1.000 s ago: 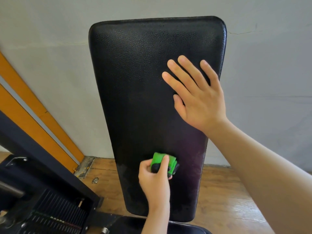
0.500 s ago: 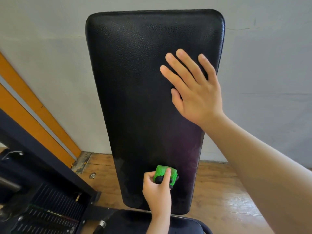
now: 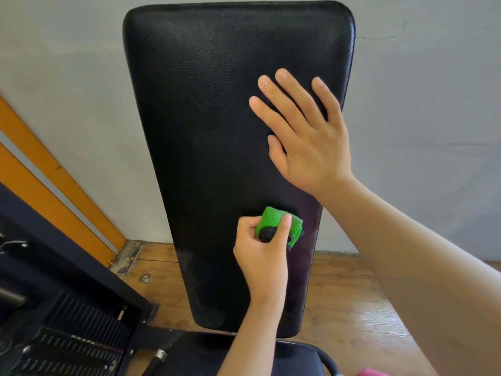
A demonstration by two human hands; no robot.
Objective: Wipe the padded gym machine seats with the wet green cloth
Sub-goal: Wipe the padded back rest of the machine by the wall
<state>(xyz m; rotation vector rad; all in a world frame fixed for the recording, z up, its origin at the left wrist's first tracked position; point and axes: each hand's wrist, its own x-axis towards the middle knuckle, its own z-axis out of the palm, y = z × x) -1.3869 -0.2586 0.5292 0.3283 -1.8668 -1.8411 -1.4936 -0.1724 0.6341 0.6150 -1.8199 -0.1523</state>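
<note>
Green cloth (image 3: 273, 217) moved up pad (image 3: 211, 104), left hand (image 3: 260, 259) gripping; right hand (image 3: 311, 147) flat.

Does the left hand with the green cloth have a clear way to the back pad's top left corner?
Probably yes. The left hand grips the green cloth low on the back pad; the left side above it is bare, and the right hand rests only on the upper right.

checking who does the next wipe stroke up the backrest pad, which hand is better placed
Left. The left hand grips the green cloth against the lower part of the black backrest pad, so it can likely sweep upward. The right hand lies flat and empty higher on the pad, seemingly bracing it.
</note>
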